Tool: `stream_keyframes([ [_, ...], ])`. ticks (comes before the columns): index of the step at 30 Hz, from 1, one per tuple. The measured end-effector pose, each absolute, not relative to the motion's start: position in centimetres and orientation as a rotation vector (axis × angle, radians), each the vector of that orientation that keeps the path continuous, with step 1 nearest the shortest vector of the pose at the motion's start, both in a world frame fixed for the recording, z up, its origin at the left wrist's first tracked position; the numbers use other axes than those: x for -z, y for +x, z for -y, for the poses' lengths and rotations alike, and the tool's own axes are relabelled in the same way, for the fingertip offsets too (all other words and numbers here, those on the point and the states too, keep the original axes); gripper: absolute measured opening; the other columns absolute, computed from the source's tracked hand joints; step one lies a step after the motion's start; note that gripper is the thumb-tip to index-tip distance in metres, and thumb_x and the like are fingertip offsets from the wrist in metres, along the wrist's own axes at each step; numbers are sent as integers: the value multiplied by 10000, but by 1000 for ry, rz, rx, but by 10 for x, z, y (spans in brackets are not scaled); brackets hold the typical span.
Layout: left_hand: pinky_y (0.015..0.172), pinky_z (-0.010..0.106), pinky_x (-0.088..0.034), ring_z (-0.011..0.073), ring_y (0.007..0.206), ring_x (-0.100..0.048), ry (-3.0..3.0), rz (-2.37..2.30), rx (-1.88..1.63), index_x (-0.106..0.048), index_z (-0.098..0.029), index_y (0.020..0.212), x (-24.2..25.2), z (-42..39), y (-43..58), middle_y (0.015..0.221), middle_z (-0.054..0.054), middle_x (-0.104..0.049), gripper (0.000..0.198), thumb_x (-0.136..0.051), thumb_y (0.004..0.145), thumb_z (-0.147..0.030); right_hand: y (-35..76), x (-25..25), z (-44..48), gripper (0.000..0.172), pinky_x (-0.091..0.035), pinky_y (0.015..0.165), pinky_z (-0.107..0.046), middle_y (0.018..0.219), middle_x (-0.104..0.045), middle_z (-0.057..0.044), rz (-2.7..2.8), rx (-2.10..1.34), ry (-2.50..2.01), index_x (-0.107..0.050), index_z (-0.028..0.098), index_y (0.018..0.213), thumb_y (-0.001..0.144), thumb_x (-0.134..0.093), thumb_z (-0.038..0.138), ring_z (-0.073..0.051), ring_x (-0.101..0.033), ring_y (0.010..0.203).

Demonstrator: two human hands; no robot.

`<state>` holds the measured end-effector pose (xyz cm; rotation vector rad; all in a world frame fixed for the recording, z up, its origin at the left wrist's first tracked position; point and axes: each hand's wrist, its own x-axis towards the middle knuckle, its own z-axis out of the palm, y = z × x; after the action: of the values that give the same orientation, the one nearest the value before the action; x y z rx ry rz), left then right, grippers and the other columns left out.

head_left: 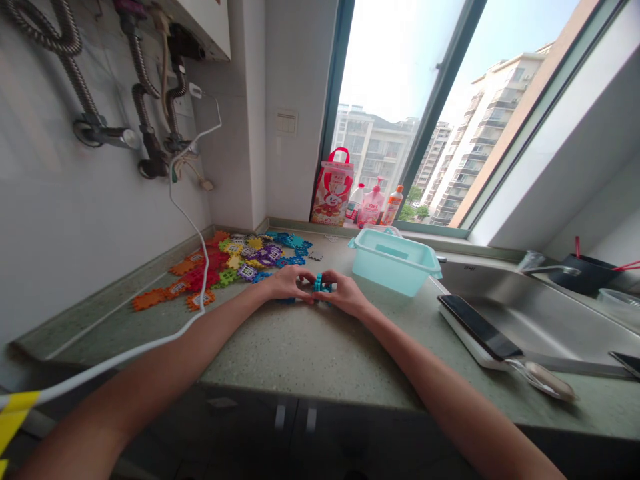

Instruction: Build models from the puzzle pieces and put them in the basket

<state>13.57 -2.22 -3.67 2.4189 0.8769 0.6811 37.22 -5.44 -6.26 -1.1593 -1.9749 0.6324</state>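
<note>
Between my two hands, low over the counter, are small teal interlocking plastic pieces (319,283), one of them standing on edge. My left hand (289,283) curves in from the left, thumb and fingertips against the teal pieces. From the other side my right hand (345,293) pinches them, its fingers hiding part of them. Left of my hands spreads a loose pile of similar notched pieces: orange ones (150,298), red ones (213,267), purple ones (270,255), plus yellow, green and blue. Some blue shows partly hidden beneath my left hand.
A pale teal plastic tub (385,270) stands beyond my right hand. Right of it are a steel sink (550,327) and a phone (480,327) on a white box. A white cable (187,220) crosses over my left forearm. Bottles (371,207) line the windowsill.
</note>
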Motion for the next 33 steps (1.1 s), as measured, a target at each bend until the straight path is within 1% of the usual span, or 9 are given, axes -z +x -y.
stream_keyframes([
  [4, 871, 271, -491, 223, 1022, -683, 2473, -857, -676, -776, -234, 1137, 35, 22, 134, 1087, 41, -772, 578, -927, 655, -514, 370, 63, 56, 465, -570, 917, -384, 1062, -793, -23, 1971, -632, -1167, -706, 267, 1110, 736, -869, 489, -241, -744, 978],
  [8, 1032, 319, -445, 282, 1184, -635, 2640, -921, -586, -760, -255, 1217, 27, 13, 115, 1236, 79, -739, 787, -987, 521, -543, 368, 60, 60, 477, -563, 939, -399, 1075, -792, -39, 1950, -599, -1209, -704, 266, 1129, 735, -870, 477, -250, -744, 1002],
  [10, 1085, 344, -420, 303, 1228, -617, 2699, -995, -564, -771, -244, 1191, 21, 7, 100, 1285, 98, -722, 798, -996, 489, -550, 367, 58, 61, 484, -564, 942, -401, 1085, -790, -46, 1939, -606, -1220, -700, 260, 1134, 734, -869, 473, -252, -745, 1013],
  [15, 1161, 401, -366, 318, 1272, -591, 2790, -1029, -670, -745, -234, 1255, 13, 6, 88, 1325, 108, -710, 767, -960, 590, -548, 367, 59, 61, 478, -573, 928, -395, 1050, -789, -36, 1914, -616, -1208, -695, 257, 1123, 734, -868, 476, -245, -750, 996],
  [19, 1120, 369, -417, 299, 1293, -596, 2745, -906, -621, -646, -238, 1421, 22, 17, 115, 1381, 101, -687, 748, -883, 724, -375, 368, 60, 59, 472, -569, 906, -380, 1046, -790, -27, 1923, -624, -1180, -694, 257, 1122, 741, -861, 482, -246, -749, 991],
  [22, 1084, 335, -449, 271, 1254, -638, 2693, -807, -581, -676, -252, 1382, 28, 21, 131, 1331, 72, -722, 623, -812, 775, -269, 369, 60, 58, 445, -562, 892, -369, 1039, -795, -25, 1932, -662, -1144, -698, 252, 1103, 761, -843, 496, -242, -747, 981],
  [24, 1064, 314, -468, 247, 1220, -670, 2637, -753, -609, -703, -253, 1329, 31, 20, 133, 1294, 55, -746, 543, -803, 796, -280, 368, 59, 58, 446, -556, 884, -361, 1039, -795, -24, 1945, -674, -1129, -697, 245, 1099, 761, -841, 497, -238, -743, 975],
  [29, 1004, 304, -525, 225, 1097, -740, 2495, -763, -672, -700, -226, 1285, 36, 15, 127, 1152, 49, -797, 568, -870, 759, -361, 366, 58, 59, 452, -550, 860, -338, 1042, -785, -26, 1973, -647, -1122, -718, 236, 1089, 745, -849, 499, -228, -728, 965],
  [33, 947, 288, -550, 213, 1037, -750, 2478, -752, -676, -742, -211, 1181, 38, 15, 127, 1101, 41, -800, 473, -866, 772, -414, 367, 58, 58, 422, -538, 842, -335, 1008, -783, -25, 1987, -599, -1140, -731, 234, 1082, 762, -839, 488, -223, -718, 926],
])
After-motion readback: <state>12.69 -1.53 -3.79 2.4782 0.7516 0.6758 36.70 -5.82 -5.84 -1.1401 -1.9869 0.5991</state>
